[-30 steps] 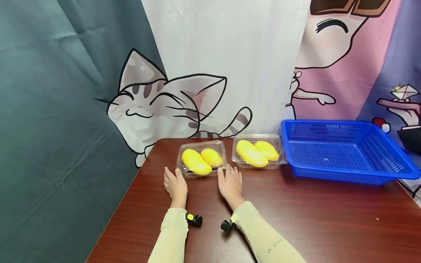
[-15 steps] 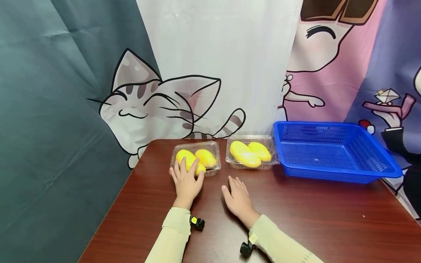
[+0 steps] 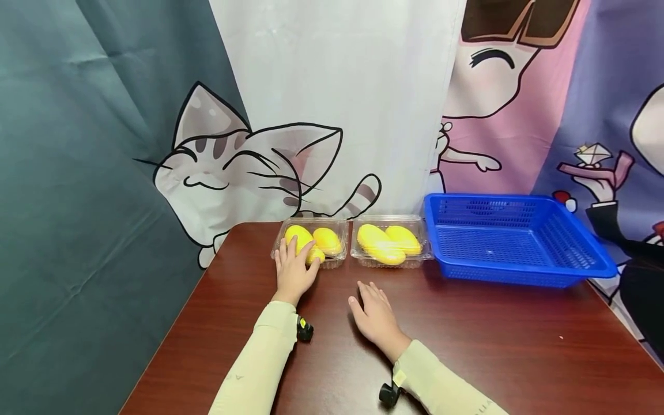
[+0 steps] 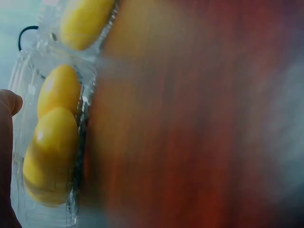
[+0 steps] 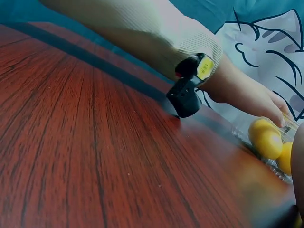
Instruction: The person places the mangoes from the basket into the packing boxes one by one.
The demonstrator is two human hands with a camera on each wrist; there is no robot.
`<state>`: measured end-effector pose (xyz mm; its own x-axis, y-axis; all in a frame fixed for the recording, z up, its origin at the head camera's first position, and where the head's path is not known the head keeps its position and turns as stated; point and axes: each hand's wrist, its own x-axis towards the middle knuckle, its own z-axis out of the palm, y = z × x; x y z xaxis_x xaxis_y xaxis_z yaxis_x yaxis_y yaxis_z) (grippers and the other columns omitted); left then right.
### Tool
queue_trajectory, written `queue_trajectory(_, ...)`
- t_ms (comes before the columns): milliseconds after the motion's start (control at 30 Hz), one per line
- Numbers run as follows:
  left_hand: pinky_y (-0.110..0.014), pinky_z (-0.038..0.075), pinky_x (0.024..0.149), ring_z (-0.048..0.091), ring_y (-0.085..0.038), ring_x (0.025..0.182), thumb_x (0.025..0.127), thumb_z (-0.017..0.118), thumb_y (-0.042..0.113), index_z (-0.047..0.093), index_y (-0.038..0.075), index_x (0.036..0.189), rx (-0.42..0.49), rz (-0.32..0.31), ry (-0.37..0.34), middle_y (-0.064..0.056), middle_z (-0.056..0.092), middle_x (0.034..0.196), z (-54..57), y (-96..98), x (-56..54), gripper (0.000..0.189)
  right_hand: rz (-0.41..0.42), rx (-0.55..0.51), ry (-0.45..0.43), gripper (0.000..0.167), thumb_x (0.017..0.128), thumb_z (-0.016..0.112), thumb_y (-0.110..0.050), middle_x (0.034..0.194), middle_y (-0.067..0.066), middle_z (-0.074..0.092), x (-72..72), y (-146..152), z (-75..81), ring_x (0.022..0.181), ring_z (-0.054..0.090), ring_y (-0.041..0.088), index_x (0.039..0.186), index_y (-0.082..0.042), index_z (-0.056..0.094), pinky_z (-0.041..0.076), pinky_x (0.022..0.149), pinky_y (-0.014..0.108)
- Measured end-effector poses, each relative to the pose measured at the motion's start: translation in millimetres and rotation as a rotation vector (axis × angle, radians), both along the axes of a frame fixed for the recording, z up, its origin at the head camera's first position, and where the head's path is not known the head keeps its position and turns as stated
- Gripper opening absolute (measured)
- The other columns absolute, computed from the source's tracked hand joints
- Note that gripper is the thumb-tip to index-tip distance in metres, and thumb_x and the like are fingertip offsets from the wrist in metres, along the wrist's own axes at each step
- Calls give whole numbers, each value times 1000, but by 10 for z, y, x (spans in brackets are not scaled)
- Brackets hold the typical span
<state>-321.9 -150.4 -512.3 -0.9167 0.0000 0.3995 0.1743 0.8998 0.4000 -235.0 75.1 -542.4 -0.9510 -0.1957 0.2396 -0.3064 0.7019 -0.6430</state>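
Observation:
My left hand (image 3: 294, 274) rests with spread fingers on the front of the left clear plastic container (image 3: 338, 260), which holds yellow mangoes (image 3: 327, 240). In the left wrist view, a fingertip (image 4: 14, 102) lies by the lid, beside the mangoes (image 4: 52, 156). A second clear container (image 3: 415, 262) with yellow mangoes (image 3: 386, 253) stands just to the right, roughly level with the first. My right hand (image 3: 377, 317) is over the table, in front of that second container and apart from it, fingers relaxed and holding nothing.
A blue perforated plastic basket (image 3: 498, 274) stands at the back right, close beside the right container. The dark red wooden table (image 3: 467, 340) reaches a cartoon-printed curtain (image 3: 394, 104) behind. A small camera is strapped to each wrist.
My left hand has come from the left container's side onto its top, and the container has shifted back and turned into line with the other. My right hand has drawn back from it.

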Motion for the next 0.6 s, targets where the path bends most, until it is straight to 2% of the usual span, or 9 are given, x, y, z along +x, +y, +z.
queue_trajectory(133, -60, -1, 120, 3, -40, 154, 97, 57, 43, 54, 31, 146, 4, -13, -22, -12, 25, 164, 17, -4, -72, 50, 12, 12, 20, 58, 105, 49, -35, 149, 21, 50, -28, -2, -22, 145, 35, 40, 148, 3, 46, 21, 120, 55)
queue_trajectory(333, -60, 1, 120, 4, -40, 154, 98, 55, 43, 53, 32, 147, -7, -5, -37, -12, 25, 164, 48, -5, -110, 50, 21, 14, 64, 57, 104, 50, -34, 147, 22, 52, -35, -18, -25, 143, 38, 42, 145, 5, 49, 24, 119, 56)
queue_trajectory(500, -62, -1, 119, 2, -39, 154, 98, 54, 46, 51, 32, 149, -25, 1, -60, -13, 22, 165, 84, -10, -99, 53, 23, 58, 19, 63, 101, 53, -38, 149, 22, 49, -62, -11, 4, 144, 37, 40, 148, 4, 46, 24, 119, 54)
queue_trajectory(600, -62, -4, 119, 1, -39, 154, 98, 53, 48, 47, 32, 152, -49, -8, -74, -14, 20, 166, 147, -6, -80, 57, 20, 97, -36, 66, 99, 57, -40, 147, 22, 51, -127, 42, 152, 140, 43, 40, 148, 2, 46, 31, 116, 54)
